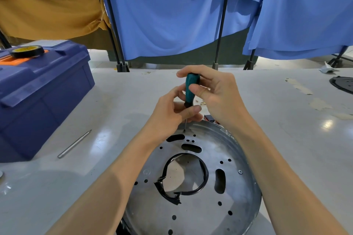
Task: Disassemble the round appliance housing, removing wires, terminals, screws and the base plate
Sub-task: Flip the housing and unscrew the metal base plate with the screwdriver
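The round metal appliance housing (215,213) lies on the table in front of me, its shiny perforated base plate facing up, with a black rubber ring (205,177) bent around the central hole. A screw (240,172) sits near the plate's right rim. My right hand (215,95) grips the green handle of a screwdriver (191,87), held almost upright. Its tip rests on the plate near the far rim. My left hand (172,114) pinches the screwdriver's lower collar and shaft between thumb and fingers.
A blue toolbox (42,99) with a roll of black tape (27,51) on top stands at the left. A loose metal bit shaft (74,144) lies beside it. Small parts (210,118) lie behind the housing. A dark round piece (343,86) sits at the far right edge.
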Available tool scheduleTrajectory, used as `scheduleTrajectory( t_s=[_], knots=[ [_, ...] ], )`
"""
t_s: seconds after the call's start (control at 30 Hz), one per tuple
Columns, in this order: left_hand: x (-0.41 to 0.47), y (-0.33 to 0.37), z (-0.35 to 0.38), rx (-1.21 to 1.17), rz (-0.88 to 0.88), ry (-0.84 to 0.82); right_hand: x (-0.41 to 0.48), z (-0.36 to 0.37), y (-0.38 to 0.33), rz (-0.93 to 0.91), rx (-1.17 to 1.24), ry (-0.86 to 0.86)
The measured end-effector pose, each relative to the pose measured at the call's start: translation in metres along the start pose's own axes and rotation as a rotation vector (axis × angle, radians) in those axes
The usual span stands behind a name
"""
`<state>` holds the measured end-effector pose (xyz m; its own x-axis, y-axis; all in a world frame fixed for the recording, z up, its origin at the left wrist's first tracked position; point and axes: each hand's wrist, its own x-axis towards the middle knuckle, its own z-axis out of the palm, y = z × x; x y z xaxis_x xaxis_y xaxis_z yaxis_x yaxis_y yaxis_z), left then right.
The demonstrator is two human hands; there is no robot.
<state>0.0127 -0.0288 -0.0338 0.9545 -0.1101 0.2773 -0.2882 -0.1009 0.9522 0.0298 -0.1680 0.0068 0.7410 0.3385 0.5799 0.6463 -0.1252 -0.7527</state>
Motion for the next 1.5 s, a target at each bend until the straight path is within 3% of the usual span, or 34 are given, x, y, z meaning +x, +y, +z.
scheduleTrajectory(
  t_s=[0.5,1.0,1.2,1.33,1.5],
  knots=[
    [0.0,-0.004,-0.005,0.059,-0.036,-0.063,0.0,0.0,0.009,0.038,-0.026,0.15],
    [0.002,-0.003,-0.005,0.027,-0.022,0.024,0.0,0.004,0.003,0.026,-0.039,0.117],
    [0.0,0.0,-0.003,0.018,0.002,-0.033,-0.001,0.0,0.0,0.038,0.079,0.079],
    [0.002,-0.001,-0.005,0.066,0.004,0.02,-0.001,0.003,-0.001,0.036,-0.032,0.062],
    [-0.001,0.001,-0.003,0.085,0.024,-0.024,0.0,0.0,0.001,0.055,0.033,0.09]
  ],
)
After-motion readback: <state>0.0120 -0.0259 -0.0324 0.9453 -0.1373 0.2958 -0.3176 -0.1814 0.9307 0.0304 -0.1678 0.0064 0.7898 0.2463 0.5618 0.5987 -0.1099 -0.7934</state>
